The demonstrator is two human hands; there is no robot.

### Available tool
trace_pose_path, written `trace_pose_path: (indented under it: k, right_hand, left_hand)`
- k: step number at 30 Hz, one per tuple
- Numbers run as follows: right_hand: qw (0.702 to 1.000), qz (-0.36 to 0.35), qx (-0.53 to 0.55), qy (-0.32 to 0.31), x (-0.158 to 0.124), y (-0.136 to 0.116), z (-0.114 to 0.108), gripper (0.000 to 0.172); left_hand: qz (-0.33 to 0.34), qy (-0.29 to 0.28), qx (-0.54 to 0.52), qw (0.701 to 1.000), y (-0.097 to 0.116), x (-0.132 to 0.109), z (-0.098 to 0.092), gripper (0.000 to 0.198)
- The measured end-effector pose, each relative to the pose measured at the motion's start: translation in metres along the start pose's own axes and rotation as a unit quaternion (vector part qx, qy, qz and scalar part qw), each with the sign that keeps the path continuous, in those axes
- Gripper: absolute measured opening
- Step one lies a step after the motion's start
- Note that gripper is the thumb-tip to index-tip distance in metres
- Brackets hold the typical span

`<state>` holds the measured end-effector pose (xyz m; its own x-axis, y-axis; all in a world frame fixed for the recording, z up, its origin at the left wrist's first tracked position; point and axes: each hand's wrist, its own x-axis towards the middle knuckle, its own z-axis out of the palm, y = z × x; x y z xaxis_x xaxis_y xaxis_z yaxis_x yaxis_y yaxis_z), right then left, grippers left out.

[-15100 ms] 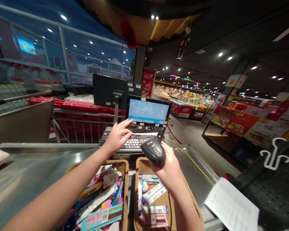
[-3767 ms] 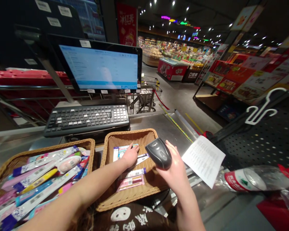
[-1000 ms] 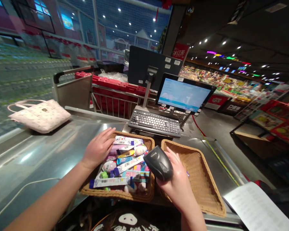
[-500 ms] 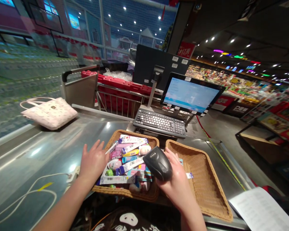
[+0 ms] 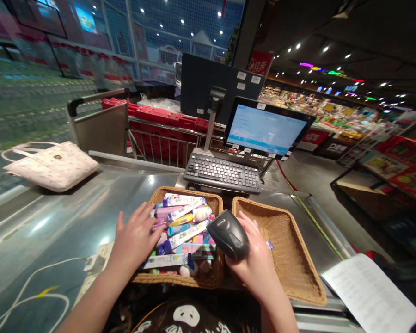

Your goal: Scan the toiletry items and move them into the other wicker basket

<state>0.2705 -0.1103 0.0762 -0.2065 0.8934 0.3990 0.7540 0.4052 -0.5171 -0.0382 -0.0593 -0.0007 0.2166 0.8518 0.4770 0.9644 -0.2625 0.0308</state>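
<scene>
My right hand (image 5: 254,259) is wrapped round a black handheld barcode scanner (image 5: 229,235), its head over the right side of a full wicker basket (image 5: 142,277). In that basket lie several white and purple stick packs (image 5: 187,236), a yellow tube (image 5: 182,219), a blue tube (image 5: 178,229) and a round figure-like item (image 5: 201,213). Fingers spread, my left hand (image 5: 135,238) reaches over the basket's left rim, its fingertips at the packs; it grips nothing that I can see. A second wicker basket (image 5: 298,259) stands to the right, with a small white and blue wrapper end (image 5: 269,245) showing beside my right hand.
A keyboard (image 5: 223,172) and a lit screen (image 5: 266,129) stand behind the baskets. On the metal counter (image 5: 125,185) are a pale handbag (image 5: 53,166) at left and a power strip (image 5: 99,261) with white cable. Printed paper (image 5: 370,291) lies at right.
My left hand has moved further over the basket, among the packs. A thin white item near its fingertips no longer shows. The scanner stays in my right hand; the view has shifted slightly.
</scene>
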Motion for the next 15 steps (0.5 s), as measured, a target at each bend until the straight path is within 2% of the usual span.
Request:
trace_pose_path:
  k: [4, 8, 11, 15]
  right_hand:
    - [0.999, 0.028, -0.019, 0.024, -0.009, 0.016, -0.014, 0.051]
    - [0.994, 0.071, -0.056, 0.060, -0.024, 0.040, -0.037, 0.048]
    - [0.987, 0.096, -0.085, 0.099, -0.039, 0.060, -0.057, 0.048]
    - [0.974, 0.126, -0.123, 0.141, -0.059, 0.080, -0.080, 0.049]
  left_hand:
    - [0.037, 0.011, -0.072, 0.997, 0.018, 0.015, -0.002, 0.027]
    - [0.106, 0.011, -0.134, 0.985, 0.051, 0.040, -0.001, 0.028]
    - [0.153, -0.003, -0.174, 0.973, 0.086, 0.062, 0.002, 0.026]
    - [0.228, -0.031, -0.211, 0.950, 0.149, 0.093, 0.011, 0.025]
